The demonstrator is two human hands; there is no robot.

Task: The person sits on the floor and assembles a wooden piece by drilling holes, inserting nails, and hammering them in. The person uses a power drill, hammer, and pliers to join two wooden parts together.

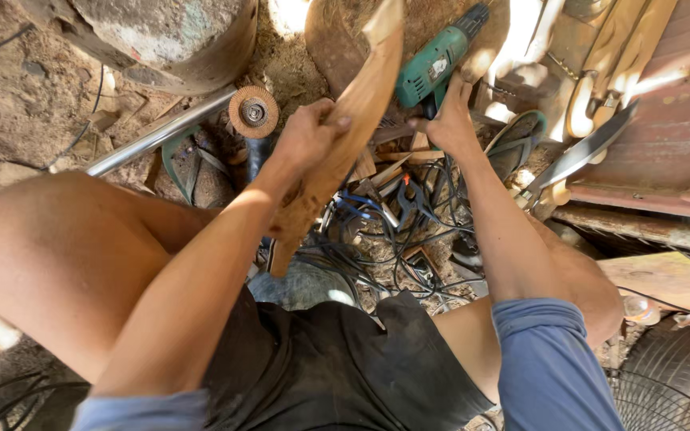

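left hand fingers wrapped tight on curved wood piece | right hand fingers closed around green drill just right of wood | brace wood firmly, keep drill square

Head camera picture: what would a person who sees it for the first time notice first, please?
First comes the long curved wooden piece in the middle, gripped by the left hand. Just right of it, the right hand holds a green power drill beside the wood. Below both lies a tangle of dark cables on the dirt ground, and a round sanding disc sits left of the left hand.
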